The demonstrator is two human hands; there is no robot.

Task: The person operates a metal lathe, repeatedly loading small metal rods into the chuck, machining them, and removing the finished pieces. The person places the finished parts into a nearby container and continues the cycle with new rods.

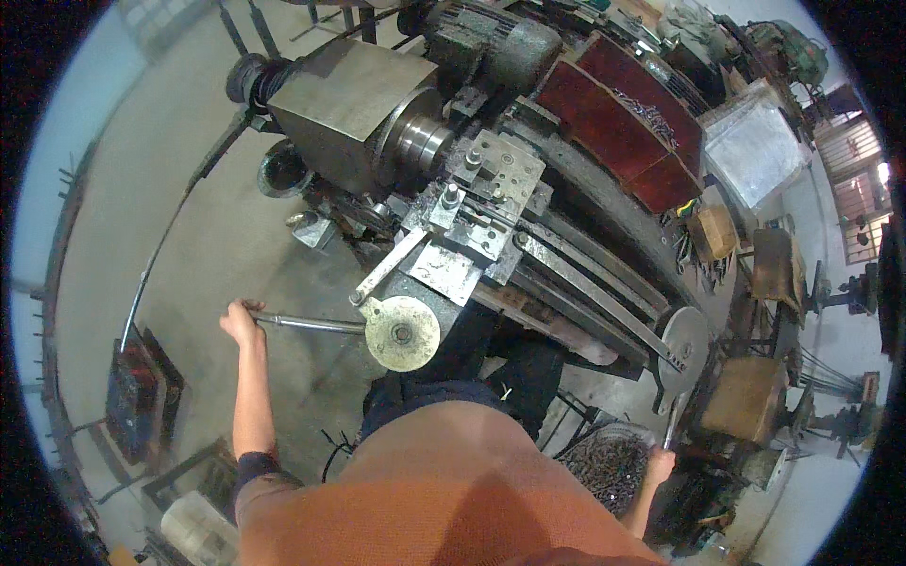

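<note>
Hands well apart at a lathe — left hand clenched on a long steel lever by the round handwheel. Right hand grips a handle below the tailstock wheel — fingers closed around it.

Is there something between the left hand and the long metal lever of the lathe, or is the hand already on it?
Nothing visible stands between them: the left hand already grips the end of the long metal lever, which runs to the round handwheel.
</note>
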